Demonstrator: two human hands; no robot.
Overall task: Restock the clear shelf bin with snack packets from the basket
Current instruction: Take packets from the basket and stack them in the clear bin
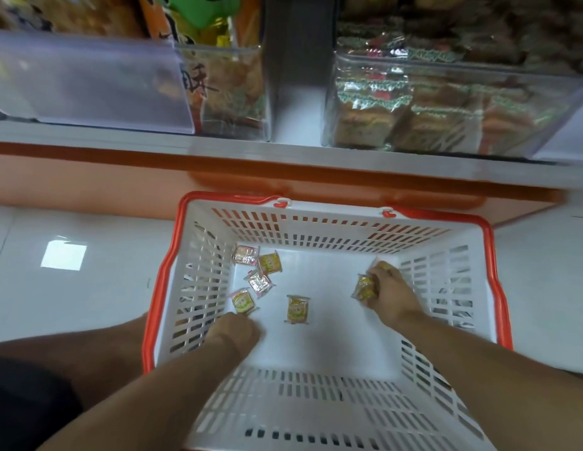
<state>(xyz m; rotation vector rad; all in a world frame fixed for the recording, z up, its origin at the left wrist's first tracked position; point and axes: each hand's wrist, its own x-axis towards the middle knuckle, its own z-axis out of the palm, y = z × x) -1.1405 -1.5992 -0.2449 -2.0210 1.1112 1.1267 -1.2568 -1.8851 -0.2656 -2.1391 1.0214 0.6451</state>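
Left hand (233, 332) fingers hidden; shelf packets (397, 102) blurred.

shop | stocked shelf bins (446, 102) | shopping basket (492, 255) on floor

5 loose pkts (297, 308); 1 basket (332, 219); 2 clear bins (446, 102)
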